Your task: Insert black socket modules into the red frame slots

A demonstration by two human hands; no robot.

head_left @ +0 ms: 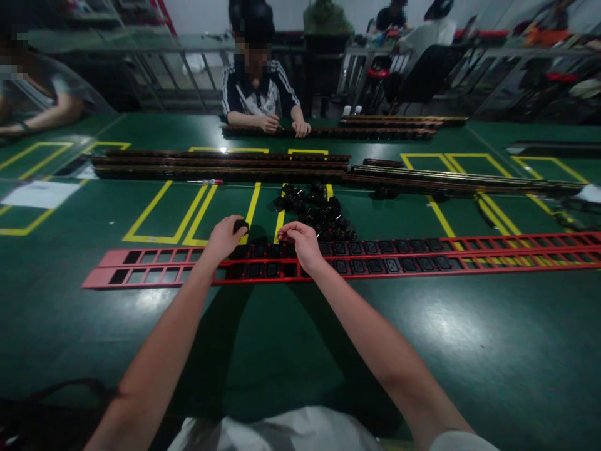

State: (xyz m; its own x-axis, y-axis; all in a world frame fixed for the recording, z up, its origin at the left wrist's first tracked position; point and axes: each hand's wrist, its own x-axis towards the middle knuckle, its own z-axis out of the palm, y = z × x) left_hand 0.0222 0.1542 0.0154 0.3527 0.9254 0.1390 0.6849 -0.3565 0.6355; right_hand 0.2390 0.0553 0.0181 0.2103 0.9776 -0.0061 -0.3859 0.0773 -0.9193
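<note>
My left hand (226, 237) grips a small black socket module (241, 226) just above the far red strip. Thumb and fingertips of my right hand (303, 243) are pinched together over the same strips; anything between them is too small to make out. Below both hands lie two long red metal strips (154, 276), side by side, with rows of rectangular cutouts. Black outlet sockets (358, 266) fill several cutouts in the middle, while those toward both ends show bare openings. Beyond my right hand is a loose heap of black sockets (323, 216).
Long dark rails (220, 166) lie across the green table (300, 351), which is marked with yellow tape rectangles (154, 210). White paper (42, 193) and a red-tipped tool (213, 181) lie at left. Across the table a person (260, 94) handles another rail; another person sits far left.
</note>
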